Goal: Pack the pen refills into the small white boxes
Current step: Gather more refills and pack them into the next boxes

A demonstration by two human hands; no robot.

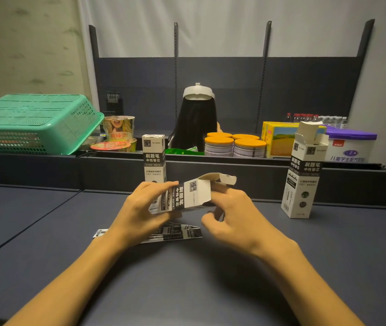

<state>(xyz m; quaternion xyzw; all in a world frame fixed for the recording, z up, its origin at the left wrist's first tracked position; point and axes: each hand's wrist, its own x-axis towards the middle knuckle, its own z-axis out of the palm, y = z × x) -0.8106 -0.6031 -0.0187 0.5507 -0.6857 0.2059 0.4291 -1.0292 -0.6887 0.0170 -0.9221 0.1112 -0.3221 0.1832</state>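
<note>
- Left hand [140,214] is gripping a small white box [182,196], fingers curled round its lower half, holding it sideways above the table [46,231], open flaps pointing right.
- Right hand [232,215] is sitting at the box's open end, fingers curled; can't tell if it's holding anything.
- Flat packs [175,231] w/ black-and-white print are lying on the table under the hands; contents not clear.
- Closed box [153,158] is standing upright behind the hands.
- Open-topped box [302,177] is standing at right, well apart.
- Green basket [36,123] is sitting upside down at far left.
</note>
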